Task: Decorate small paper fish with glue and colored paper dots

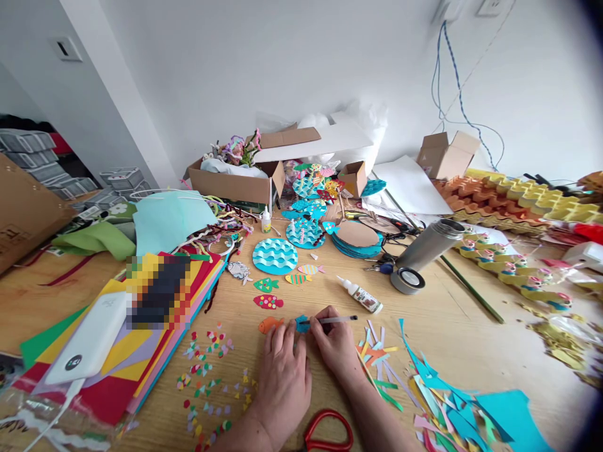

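A pen (pixel 338 319) is pinched in my right hand (pixel 333 339), its tip over a small blue paper piece (pixel 302 324). Flat on the wood beside it lies my left hand (pixel 284 370), its fingertips near the blue piece and the orange paper fish (pixel 270 324). Further up are a red dotted fish (pixel 268 302), a green fish (pixel 266 285) and a striped orange fish (pixel 298 279). Beyond them sits a blue disc with wavy layers (pixel 275 256). A glue bottle (pixel 362 295) lies on its side above my right hand.
Red-handled scissors (pixel 328 430) lie at the front edge. Paper strips and blue scraps (pixel 456 402) spread to the right. A steel flask (pixel 429 246) leans beside its lid (pixel 407 280). Coloured sheets (pixel 113 402) with a white power bank (pixel 89 339) lie left.
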The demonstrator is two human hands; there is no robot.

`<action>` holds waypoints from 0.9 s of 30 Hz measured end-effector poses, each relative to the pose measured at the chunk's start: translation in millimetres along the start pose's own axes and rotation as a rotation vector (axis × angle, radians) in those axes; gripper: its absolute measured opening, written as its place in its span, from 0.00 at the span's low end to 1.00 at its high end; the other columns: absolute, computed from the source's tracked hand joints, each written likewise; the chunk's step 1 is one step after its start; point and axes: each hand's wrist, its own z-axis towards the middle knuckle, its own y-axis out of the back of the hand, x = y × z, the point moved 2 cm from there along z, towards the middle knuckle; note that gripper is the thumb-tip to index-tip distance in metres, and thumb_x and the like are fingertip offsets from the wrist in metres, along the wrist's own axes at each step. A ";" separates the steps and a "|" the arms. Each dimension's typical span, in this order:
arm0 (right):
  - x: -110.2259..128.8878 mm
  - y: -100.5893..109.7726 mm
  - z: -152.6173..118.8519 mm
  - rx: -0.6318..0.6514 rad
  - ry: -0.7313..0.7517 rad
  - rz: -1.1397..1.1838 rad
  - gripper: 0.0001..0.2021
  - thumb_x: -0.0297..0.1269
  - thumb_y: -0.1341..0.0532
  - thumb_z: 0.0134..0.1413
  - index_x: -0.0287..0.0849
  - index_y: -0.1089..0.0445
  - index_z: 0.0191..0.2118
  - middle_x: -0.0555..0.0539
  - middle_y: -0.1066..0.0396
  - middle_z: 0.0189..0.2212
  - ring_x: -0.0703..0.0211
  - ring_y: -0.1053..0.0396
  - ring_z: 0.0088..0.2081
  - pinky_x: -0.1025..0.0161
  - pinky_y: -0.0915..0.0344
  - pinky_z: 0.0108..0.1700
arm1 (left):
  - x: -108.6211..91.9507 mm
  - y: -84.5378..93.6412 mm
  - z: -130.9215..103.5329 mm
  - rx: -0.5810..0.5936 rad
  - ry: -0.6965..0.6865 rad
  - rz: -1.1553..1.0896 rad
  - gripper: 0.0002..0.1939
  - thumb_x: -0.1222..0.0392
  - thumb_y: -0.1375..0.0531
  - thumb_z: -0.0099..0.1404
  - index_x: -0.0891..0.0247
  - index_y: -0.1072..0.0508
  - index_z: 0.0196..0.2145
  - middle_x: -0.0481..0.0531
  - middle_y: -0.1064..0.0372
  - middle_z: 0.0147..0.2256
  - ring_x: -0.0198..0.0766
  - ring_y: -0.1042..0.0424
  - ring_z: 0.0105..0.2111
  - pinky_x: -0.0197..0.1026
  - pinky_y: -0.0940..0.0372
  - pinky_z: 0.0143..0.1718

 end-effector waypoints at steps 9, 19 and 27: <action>-2.3 -0.4 -0.3 0.008 -0.002 -0.018 0.10 0.42 0.42 0.55 0.44 0.38 0.26 0.51 0.35 0.20 0.60 0.37 0.23 0.65 0.41 0.27 | -0.4 1.9 0.9 0.001 0.007 -0.006 0.23 0.67 0.46 0.62 0.66 0.33 0.55 0.59 0.38 0.58 0.52 0.44 0.60 0.59 0.47 0.62; -0.8 -0.1 -0.1 0.009 0.003 -0.031 0.11 0.42 0.43 0.55 0.45 0.38 0.26 0.51 0.35 0.20 0.60 0.37 0.22 0.64 0.41 0.26 | 0.5 1.3 0.4 -0.006 -0.001 -0.010 0.25 0.67 0.46 0.62 0.67 0.34 0.57 0.59 0.38 0.58 0.53 0.45 0.60 0.59 0.47 0.62; -2.4 0.3 -0.5 0.008 -0.007 -0.039 0.10 0.42 0.43 0.55 0.44 0.38 0.26 0.51 0.35 0.20 0.60 0.37 0.23 0.64 0.42 0.26 | 0.1 0.5 -0.3 -0.020 -0.001 -0.002 0.24 0.68 0.45 0.61 0.66 0.34 0.56 0.59 0.38 0.58 0.52 0.45 0.60 0.59 0.46 0.61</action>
